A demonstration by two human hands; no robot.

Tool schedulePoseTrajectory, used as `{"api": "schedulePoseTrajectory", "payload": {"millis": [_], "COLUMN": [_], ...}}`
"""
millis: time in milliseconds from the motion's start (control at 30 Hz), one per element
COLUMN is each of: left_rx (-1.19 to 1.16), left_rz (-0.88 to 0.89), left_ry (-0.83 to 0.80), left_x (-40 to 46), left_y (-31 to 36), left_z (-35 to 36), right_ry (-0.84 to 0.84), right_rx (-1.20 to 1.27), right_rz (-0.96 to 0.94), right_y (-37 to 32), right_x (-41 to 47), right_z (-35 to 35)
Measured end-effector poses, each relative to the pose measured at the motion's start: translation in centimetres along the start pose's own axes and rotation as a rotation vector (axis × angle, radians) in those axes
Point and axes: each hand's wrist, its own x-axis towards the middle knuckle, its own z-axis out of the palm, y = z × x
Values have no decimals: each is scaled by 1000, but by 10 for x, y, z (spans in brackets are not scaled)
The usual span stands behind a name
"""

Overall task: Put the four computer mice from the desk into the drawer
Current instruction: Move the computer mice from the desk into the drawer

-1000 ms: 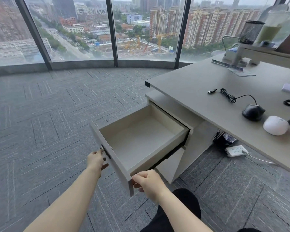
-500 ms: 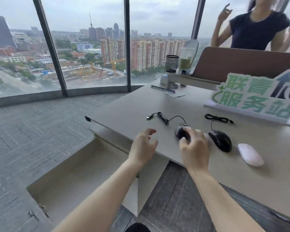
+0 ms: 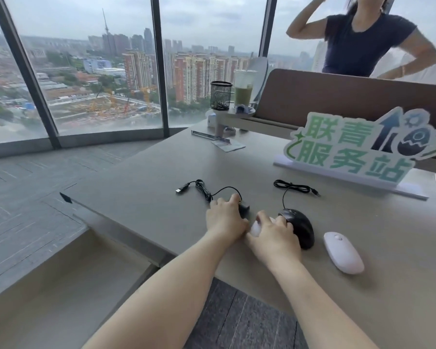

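Head: mice [image 3: 244, 211] under grips (both)

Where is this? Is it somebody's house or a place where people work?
Most likely an office high up in a tall building. There is a long grey desk with computer mice, a mesh pen holder and a green service sign, and big windows look down over city towers.

a high-rise office: desk [image 3: 161, 177], mesh pen holder [image 3: 221, 95], partition [image 3: 337, 96], floor-to-ceiling windows [image 3: 98, 71] (city below).
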Motion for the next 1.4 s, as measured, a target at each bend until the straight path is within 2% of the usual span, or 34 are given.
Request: {"api": "schedulePoseTrajectory", "payload": {"millis": [100, 200, 300, 433, 567, 700, 867, 933, 1033, 1133, 1267, 1400], "left_rx": [-58, -315, -584, -645, -697, -608, -549, -536, -525, -482, -289, -105], "left_rz": [-77, -105, -41, 11, -21, -130, -299, -426, -515, -636, -780, -805], "left_ry": [48, 110, 256, 469, 556, 621, 521, 457, 325, 193, -50, -178], "left_x": [-8, -23, -45, -83, -125, -160, -179, -180, -194, -190, -185, -180], "left_y": [-7, -27, -53, -90, -133, -196, -253, -308, -331, -349, -363, -369], "left_z": [-9, -32, -78, -161, -222, -236, -187, -163, -128, -94, -52, -24], "right_ry": [-11, -68, -75, -34, -137, -263, -350, -463, -499, -491, -495, -553], "right_rx": [-6, 27, 85, 285, 414, 543, 396, 310, 248, 45, -291, -446], "right_rz": [42, 79, 84, -86, -308, -451, -435, -434, -390, -416, -481, -492], "right_y": [-3, -5, -17, -66, -142, -199, -214, -245, -245, -249, -253, -260], "right_x": [0, -6, -20, -47, -82, -121, -137, -135, -133, -116, -102, -93], "right_z": [-4, -8, -14, -14, 4, 41, 104, 158, 177, 208, 238, 254]}}
